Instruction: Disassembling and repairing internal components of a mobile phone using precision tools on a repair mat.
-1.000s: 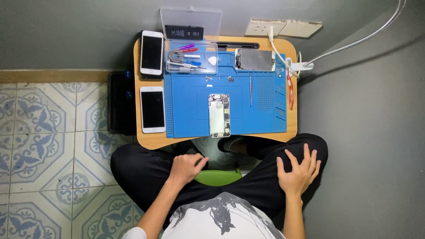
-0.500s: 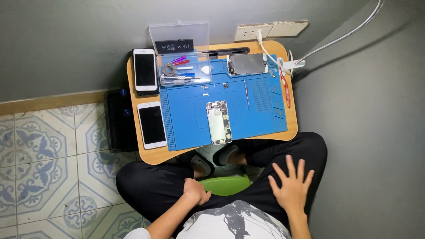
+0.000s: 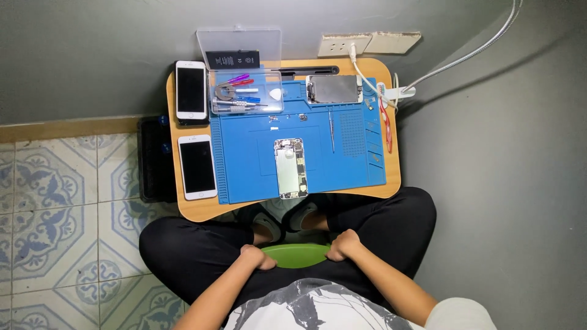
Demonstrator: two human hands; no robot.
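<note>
Both hands gripped the green stool's (image 3: 298,255) front edge — left hand (image 3: 257,257) and right hand (image 3: 342,245) curled shut on it, seemingly settling in. Next: reaching the opened phone (image 3: 290,168) on the blue mat (image 3: 244,165).

Even, soft overhead light; sharp focus; faint shadows.

— How is the floor (image 3: 55,201) finished?
— Patterned blue-and-white tiles are laid at the left; plain grey is seen at the right.
— And the wall (image 3: 92,55)?
— It is painted grey, with a white socket plate (image 3: 343,44) mounted above a low wooden table (image 3: 202,211).
</note>
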